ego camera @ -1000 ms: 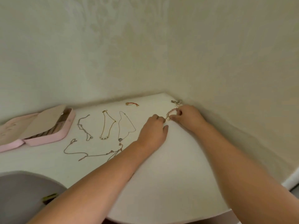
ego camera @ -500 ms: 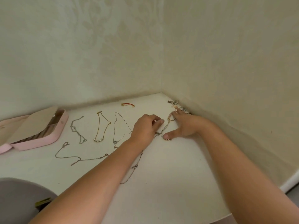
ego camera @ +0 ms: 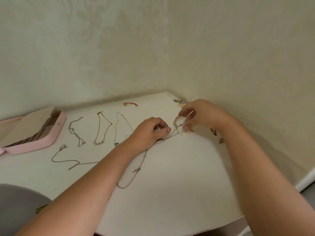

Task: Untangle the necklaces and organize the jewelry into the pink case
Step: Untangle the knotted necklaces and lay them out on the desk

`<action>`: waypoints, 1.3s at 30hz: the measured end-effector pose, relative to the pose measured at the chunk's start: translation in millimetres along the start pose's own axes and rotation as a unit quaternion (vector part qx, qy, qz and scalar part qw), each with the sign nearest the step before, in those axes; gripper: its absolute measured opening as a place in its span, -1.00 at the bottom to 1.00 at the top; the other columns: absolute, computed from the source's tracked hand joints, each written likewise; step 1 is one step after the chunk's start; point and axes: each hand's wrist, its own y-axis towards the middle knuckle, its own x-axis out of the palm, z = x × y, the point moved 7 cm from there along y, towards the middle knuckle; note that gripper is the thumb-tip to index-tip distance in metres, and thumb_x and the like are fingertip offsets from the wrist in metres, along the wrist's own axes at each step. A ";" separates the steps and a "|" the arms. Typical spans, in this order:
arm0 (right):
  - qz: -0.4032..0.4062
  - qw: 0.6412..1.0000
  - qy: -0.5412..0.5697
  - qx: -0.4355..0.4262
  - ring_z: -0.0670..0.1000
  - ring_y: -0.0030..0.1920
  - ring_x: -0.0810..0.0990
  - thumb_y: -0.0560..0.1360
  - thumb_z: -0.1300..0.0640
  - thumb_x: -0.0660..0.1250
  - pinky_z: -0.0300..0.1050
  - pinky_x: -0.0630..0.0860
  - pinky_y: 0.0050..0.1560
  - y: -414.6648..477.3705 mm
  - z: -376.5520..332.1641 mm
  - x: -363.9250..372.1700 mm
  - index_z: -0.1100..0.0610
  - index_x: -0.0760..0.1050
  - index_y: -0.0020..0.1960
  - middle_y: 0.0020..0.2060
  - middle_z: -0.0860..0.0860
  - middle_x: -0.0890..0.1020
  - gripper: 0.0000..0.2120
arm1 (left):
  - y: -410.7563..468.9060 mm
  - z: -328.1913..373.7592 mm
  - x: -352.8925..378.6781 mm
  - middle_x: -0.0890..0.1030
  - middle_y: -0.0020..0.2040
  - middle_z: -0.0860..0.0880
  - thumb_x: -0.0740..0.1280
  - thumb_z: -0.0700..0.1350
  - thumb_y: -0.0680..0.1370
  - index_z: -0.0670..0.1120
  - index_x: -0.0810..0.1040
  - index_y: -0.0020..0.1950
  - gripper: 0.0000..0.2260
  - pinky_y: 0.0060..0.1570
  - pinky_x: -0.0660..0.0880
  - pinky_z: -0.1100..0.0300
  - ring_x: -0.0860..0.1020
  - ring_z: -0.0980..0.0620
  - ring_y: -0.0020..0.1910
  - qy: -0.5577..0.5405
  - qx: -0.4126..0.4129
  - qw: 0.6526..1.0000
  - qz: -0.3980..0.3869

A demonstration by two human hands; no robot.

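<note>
- Tangled chain (ego camera: 142, 161): thin metal necklace. It trails across the table (ego camera: 170, 201) from under the left hand (ego camera: 151, 132) to a loose loop nearer the front edge. Its far end meets the pink beaded bracelet (ego camera: 176, 119), and the snag seems to lie there.
- Left hand: fingers curled, grip narrow. It pinches the chain low at the table, probably to anchor it.
- Right hand (ego camera: 202, 114): blurred. Its fingers are curled round the bracelet, just beside the left fingertips, likely to draw the two pieces apart.
- Freed pieces: silver chain (ego camera: 76, 132), gold chain (ego camera: 102, 128), pendant chain (ego camera: 119, 128) and long chain (ego camera: 68, 160). Each lies apart from the others, presumably so none snags again.
- Pink case (ego camera: 56, 133): open at the far left, well apart from the hands. Its contents are too dim to tell.
- Unsorted: red cord bracelet (ego camera: 130, 104), and a corner cluster (ego camera: 180, 100) by the wall.
</note>
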 end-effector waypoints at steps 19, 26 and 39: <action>-0.057 0.997 -0.037 0.040 -0.14 -0.39 0.53 0.39 0.25 0.47 -0.23 0.48 -0.20 -0.1 7.7 9.7 0.14 0.66 -0.09 -0.33 0.00 0.63 -0.90 | -3.8 10.5 3.9 0.54 -0.03 0.08 0.48 0.01 0.44 0.14 0.61 -0.09 -0.91 0.08 0.36 0.23 0.48 0.12 0.02 0.047 0.033 0.998 -0.019; -0.119 0.974 -0.186 0.055 -0.07 -0.40 0.44 0.51 0.21 0.30 -0.24 0.33 -0.43 -3.5 -0.7 22.1 0.18 0.59 -0.14 -0.37 -0.02 0.53 -0.89 | -0.4 17.6 13.9 0.46 -0.07 0.17 0.45 0.04 0.46 0.09 0.61 -0.05 -0.89 0.09 0.35 0.17 0.45 0.12 0.01 0.074 0.055 0.996 0.000; -0.002 0.995 0.102 0.011 -0.16 -0.49 0.51 0.50 0.33 0.32 -0.36 0.43 -0.36 7.7 -3.0 19.6 0.14 0.55 -0.04 -0.39 -0.01 0.55 -0.88 | 5.5 13.7 20.1 0.47 -0.09 0.11 0.42 0.03 0.49 0.05 0.63 -0.10 -0.92 0.16 0.39 -0.02 0.45 0.06 0.00 0.078 0.046 0.996 -0.018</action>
